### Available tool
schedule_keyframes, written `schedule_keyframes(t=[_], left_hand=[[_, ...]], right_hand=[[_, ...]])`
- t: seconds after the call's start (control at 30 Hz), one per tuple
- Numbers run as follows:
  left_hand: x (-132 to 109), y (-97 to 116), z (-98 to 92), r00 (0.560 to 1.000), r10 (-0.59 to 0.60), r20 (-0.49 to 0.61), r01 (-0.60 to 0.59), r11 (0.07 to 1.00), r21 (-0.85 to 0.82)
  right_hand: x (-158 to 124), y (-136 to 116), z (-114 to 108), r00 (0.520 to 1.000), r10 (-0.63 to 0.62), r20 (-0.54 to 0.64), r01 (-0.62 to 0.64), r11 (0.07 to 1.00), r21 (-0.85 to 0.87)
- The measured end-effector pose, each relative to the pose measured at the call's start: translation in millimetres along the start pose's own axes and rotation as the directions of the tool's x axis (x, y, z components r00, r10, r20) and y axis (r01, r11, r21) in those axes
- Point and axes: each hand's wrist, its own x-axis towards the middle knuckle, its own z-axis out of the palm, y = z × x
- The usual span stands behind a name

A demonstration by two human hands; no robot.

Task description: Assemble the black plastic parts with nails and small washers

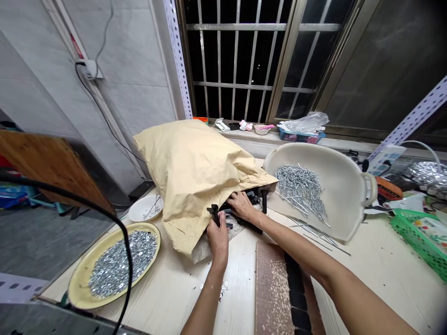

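A large tan paper sack (195, 167) lies on the table with its mouth toward me, and black plastic parts (254, 197) show inside. My left hand (218, 235) is closed around a black plastic part (214, 214) at the near edge of the mouth. Reaching into the opening, my right hand (242, 205) has its fingers curled over the black parts, and its fingertips are partly hidden. Silvery bubble-like lining (201, 249) sticks out under the sack's near corner.
At left, a yellow tray (78, 284) holds many small metal washers, with a white dish (136, 211) behind it. A white basin (342, 186) of metal rods stands right, near loose rods (314, 230) and a green basket (415, 242). A brown board (268, 288) lies in front.
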Motion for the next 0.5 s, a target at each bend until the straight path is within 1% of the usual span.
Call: schedule_keyframes(t=[0.07,0.13,0.2,0.27,0.33,0.37,0.4,0.43,0.47,0.5], left_hand=[[-0.2,0.5,0.4,1.0,0.022,0.008,-0.022,1.0,0.01],[-0.7,1.6,0.3,0.999,0.033,-0.005,-0.033,0.998,0.045],[-1.4,3.1,0.0,0.999,0.05,-0.006,-0.05,0.997,0.064],[-2.8,5.0,-0.4,0.997,0.073,0.019,-0.074,0.994,0.077],[-5.5,7.9,-0.5,0.991,0.132,0.02,-0.133,0.982,0.137],[-7.6,9.9,-0.3,0.982,0.189,0.01,-0.188,0.965,0.185],[-10.1,12.4,0.1,0.963,0.271,0.017,-0.267,0.935,0.235],[-13.0,15.2,0.7,0.929,0.367,0.048,-0.366,0.889,0.276],[-16.0,18.2,1.5,0.879,0.464,0.11,-0.475,0.829,0.297],[-19.0,21.0,2.6,0.815,0.545,0.196,-0.579,0.76,0.295]], right_hand=[[-10.9,1.0,-3.2,1.0,-0.017,-0.003,0.017,1.0,0.014],[-21.8,2.7,-6.1,0.999,-0.025,-0.031,0.027,0.998,0.061],[-33.0,5.7,-11.1,0.996,-0.02,-0.088,0.03,0.993,0.113],[-45.1,9.7,-19.8,0.989,-0.001,-0.147,0.021,0.991,0.131],[-58.2,13.9,-32.6,0.981,0.026,-0.19,-0.004,0.993,0.116],[-64.9,15.8,-40.3,0.979,0.045,-0.2,-0.024,0.994,0.104],[-71.6,17.4,-48.5,0.977,0.068,-0.2,-0.05,0.994,0.092],[-77.9,18.6,-57.1,0.978,0.092,-0.188,-0.078,0.994,0.082],[-83.8,19.1,-65.5,0.98,0.111,-0.163,-0.098,0.992,0.081],[-89.0,18.9,-73.7,0.985,0.122,-0.125,-0.111,0.99,0.092]])
